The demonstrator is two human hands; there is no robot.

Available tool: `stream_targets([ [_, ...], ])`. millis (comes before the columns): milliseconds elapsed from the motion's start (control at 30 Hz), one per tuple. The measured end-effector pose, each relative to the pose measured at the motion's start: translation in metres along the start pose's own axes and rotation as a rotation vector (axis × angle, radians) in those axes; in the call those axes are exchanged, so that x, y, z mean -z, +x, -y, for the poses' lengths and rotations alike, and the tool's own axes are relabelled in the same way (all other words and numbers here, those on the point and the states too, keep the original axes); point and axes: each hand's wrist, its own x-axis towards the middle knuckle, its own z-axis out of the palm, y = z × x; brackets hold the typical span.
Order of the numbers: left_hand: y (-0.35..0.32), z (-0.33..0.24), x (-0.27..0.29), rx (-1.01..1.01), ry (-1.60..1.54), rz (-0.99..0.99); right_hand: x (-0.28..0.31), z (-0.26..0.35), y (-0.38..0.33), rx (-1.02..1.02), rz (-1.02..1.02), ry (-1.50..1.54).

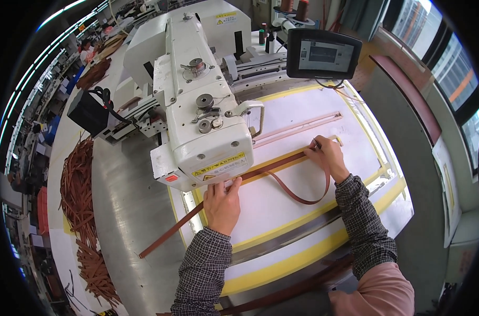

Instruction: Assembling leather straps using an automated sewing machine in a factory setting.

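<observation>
A long brown leather-like strap (pixel 172 234) runs diagonally under the sewing machine head (pixel 210 139). Its near left end lies over the metal table, and a loop of it curls on the white, yellow-edged template sheet (pixel 274 218). My left hand (pixel 222 206) holds the strap just below the machine head, fingers closed along it and their tips partly hidden. At the strap's far right part, my right hand (pixel 328 158) pinches it against a yellow-edged slot. A small dark thing shows at those fingertips, too small to name.
Piles of brown straps (pixel 79 197) lie along the table's left side. A black-framed screen (pixel 324 54) stands behind the template at right. Thread spools (pixel 301 10) stand at the back. Another slot (pixel 308 125), pinkish, crosses the sheet. More brown strap (pixel 297 288) hangs along the near edge.
</observation>
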Motion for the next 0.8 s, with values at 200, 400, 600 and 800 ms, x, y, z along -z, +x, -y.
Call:
stream_targets([
  [200, -0.003, 0.003, -0.002, 0.006, -0.015, 0.032, 0.031, -0.045, 0.009, -0.169, -0.112, -0.055],
  [400, -0.002, 0.004, -0.001, 0.006, -0.014, 0.042, 0.041, -0.061, 0.003, -0.27, -0.182, -0.076],
  [600, 0.002, -0.001, 0.003, 0.0, -0.002, 0.044, 0.044, -0.082, -0.018, 0.594, -0.316, -0.392],
  [800, 0.003, 0.001, 0.004, -0.028, -0.016, 0.02, 0.043, -0.079, -0.017, 0.536, -0.204, -0.457],
])
